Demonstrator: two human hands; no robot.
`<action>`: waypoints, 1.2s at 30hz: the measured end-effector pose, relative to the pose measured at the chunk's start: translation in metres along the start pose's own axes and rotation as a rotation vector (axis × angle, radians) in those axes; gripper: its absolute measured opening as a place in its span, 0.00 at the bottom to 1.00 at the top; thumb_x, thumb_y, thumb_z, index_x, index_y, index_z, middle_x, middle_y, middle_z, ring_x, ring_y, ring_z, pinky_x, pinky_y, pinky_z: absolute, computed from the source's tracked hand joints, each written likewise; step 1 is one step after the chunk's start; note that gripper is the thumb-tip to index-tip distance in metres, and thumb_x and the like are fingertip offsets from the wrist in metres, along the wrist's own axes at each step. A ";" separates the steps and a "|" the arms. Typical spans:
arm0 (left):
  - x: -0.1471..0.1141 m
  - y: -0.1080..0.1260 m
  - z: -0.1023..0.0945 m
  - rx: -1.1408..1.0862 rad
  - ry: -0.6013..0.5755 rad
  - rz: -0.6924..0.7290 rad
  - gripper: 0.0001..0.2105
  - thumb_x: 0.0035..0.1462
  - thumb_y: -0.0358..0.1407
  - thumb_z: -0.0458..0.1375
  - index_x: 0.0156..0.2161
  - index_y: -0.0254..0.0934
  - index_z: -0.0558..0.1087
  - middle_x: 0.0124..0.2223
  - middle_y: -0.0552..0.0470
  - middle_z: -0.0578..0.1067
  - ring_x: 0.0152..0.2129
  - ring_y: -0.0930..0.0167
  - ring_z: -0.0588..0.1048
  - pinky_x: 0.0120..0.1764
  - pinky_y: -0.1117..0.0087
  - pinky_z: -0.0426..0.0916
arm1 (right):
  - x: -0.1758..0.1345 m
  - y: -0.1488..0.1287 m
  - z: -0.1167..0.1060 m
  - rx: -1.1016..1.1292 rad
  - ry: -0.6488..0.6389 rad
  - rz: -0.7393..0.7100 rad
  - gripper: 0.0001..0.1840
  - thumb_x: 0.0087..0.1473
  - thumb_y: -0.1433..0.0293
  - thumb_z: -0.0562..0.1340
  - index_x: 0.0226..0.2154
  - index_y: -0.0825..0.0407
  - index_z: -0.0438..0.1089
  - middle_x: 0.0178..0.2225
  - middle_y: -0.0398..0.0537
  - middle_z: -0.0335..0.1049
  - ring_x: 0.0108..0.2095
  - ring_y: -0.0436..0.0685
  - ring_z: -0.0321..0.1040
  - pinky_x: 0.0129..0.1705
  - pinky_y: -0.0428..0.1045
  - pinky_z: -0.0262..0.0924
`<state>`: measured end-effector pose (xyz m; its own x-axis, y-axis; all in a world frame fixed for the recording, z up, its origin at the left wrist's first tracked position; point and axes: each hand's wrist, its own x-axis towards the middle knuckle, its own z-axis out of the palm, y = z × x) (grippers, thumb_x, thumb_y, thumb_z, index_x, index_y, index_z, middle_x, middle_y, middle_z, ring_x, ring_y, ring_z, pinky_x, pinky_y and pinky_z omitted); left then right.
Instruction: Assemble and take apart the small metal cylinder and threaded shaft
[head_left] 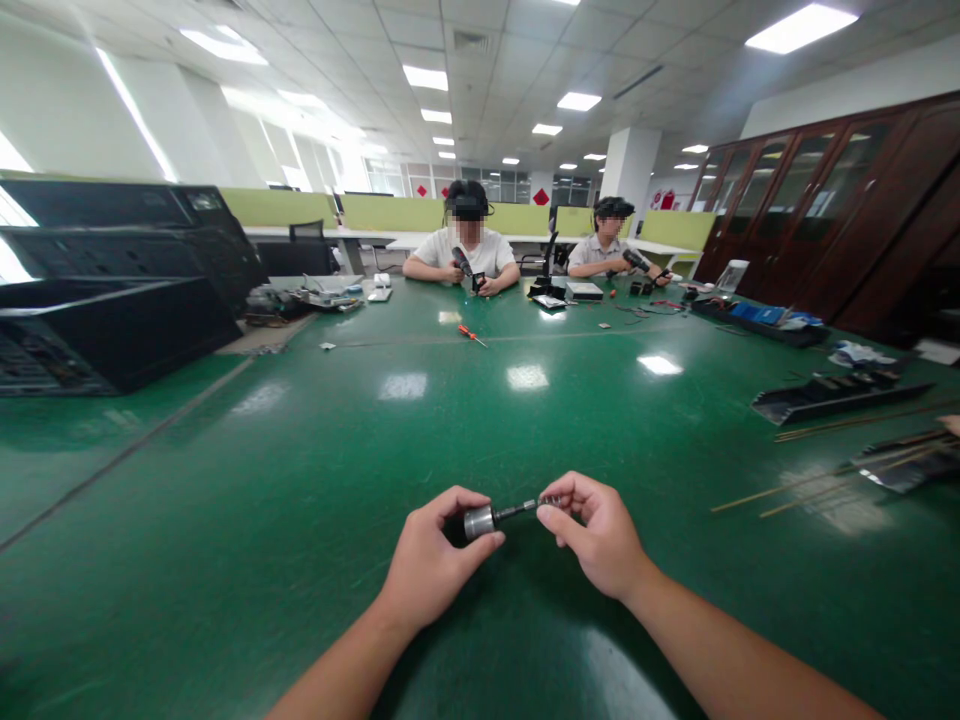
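Observation:
Close in front of me, my left hand [439, 550] grips a short silver metal cylinder [478, 522] between thumb and fingers. From the cylinder a thin dark shaft [514, 511] points right, with a lighter metal tip. At that tip my right hand [596, 530] pinches a small metal coil spring [551, 501], partly covered by the fingers. Whether the spring sits around the shaft or only against its end, I cannot tell. Both hands are held just above the green tabletop [360, 450].
An orange screwdriver [471, 335] lies farther off. Black computer cases [150, 330] stand at left. Thin brass-coloured rods [810, 480] and dark metal trays [832, 395] lie at right. Two people [469, 245] work with power drills across the table; another hand shows at the right edge.

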<state>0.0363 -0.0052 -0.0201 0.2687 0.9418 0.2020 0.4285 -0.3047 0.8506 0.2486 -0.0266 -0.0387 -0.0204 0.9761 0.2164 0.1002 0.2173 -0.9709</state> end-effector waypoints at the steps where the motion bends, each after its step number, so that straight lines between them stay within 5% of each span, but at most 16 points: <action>1: 0.000 -0.001 0.000 -0.005 -0.003 -0.006 0.11 0.48 0.36 0.65 0.38 0.37 0.73 0.34 0.53 0.77 0.32 0.66 0.76 0.37 0.67 0.67 | 0.000 -0.001 0.000 0.016 0.005 -0.008 0.10 0.53 0.63 0.65 0.33 0.54 0.71 0.23 0.42 0.66 0.23 0.50 0.62 0.25 0.45 0.58; 11: 0.002 -0.005 0.004 -0.044 0.009 0.002 0.13 0.50 0.39 0.65 0.40 0.37 0.73 0.34 0.53 0.77 0.31 0.68 0.75 0.36 0.68 0.66 | -0.001 0.004 0.006 0.065 -0.075 0.001 0.31 0.63 0.52 0.52 0.16 0.54 0.64 0.14 0.41 0.60 0.15 0.47 0.57 0.22 0.45 0.52; 16: 0.007 -0.013 0.005 -0.256 0.117 -0.056 0.27 0.48 0.40 0.67 0.54 0.36 0.69 0.39 0.51 0.78 0.35 0.67 0.76 0.42 0.67 0.68 | -0.002 0.005 0.007 0.019 -0.105 -0.059 0.32 0.63 0.52 0.51 0.16 0.53 0.64 0.14 0.41 0.60 0.15 0.47 0.56 0.23 0.45 0.52; 20: 0.010 -0.013 -0.005 -0.386 0.259 -0.155 0.25 0.44 0.44 0.68 0.47 0.33 0.75 0.37 0.49 0.79 0.34 0.67 0.76 0.41 0.68 0.69 | -0.004 0.004 0.005 -0.040 -0.095 -0.113 0.31 0.63 0.53 0.51 0.17 0.53 0.65 0.15 0.42 0.61 0.17 0.48 0.58 0.25 0.45 0.54; 24: -0.003 -0.003 -0.041 -0.357 0.337 -0.165 0.22 0.43 0.47 0.67 0.41 0.32 0.76 0.32 0.48 0.80 0.30 0.66 0.78 0.40 0.67 0.70 | -0.007 -0.002 0.004 -0.051 -0.096 -0.146 0.30 0.63 0.54 0.52 0.17 0.53 0.65 0.15 0.41 0.60 0.17 0.48 0.59 0.25 0.45 0.54; 28: -0.041 -0.002 -0.105 0.010 0.300 -0.211 0.22 0.42 0.49 0.67 0.40 0.37 0.77 0.35 0.47 0.82 0.36 0.58 0.80 0.46 0.61 0.70 | -0.009 -0.006 0.005 -0.058 -0.114 -0.157 0.28 0.63 0.55 0.52 0.18 0.53 0.64 0.16 0.41 0.61 0.17 0.48 0.59 0.24 0.45 0.54; 32: -0.098 -0.026 -0.172 0.494 0.414 -0.272 0.21 0.42 0.51 0.66 0.40 0.44 0.78 0.36 0.53 0.83 0.38 0.55 0.80 0.45 0.56 0.72 | -0.012 -0.008 0.009 -0.103 -0.159 -0.182 0.24 0.62 0.57 0.55 0.20 0.53 0.64 0.17 0.40 0.61 0.18 0.48 0.60 0.25 0.44 0.54; 36: -0.145 -0.062 -0.211 0.636 0.469 -0.342 0.20 0.44 0.53 0.62 0.42 0.49 0.77 0.38 0.56 0.83 0.37 0.53 0.80 0.38 0.55 0.76 | -0.018 -0.011 0.013 -0.131 -0.192 -0.199 0.20 0.61 0.58 0.56 0.23 0.52 0.64 0.19 0.40 0.63 0.20 0.48 0.60 0.25 0.44 0.53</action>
<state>-0.2116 -0.0930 -0.0001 -0.2877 0.9147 0.2837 0.8606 0.1170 0.4957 0.2350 -0.0466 -0.0333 -0.2388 0.8995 0.3658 0.2022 0.4145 -0.8873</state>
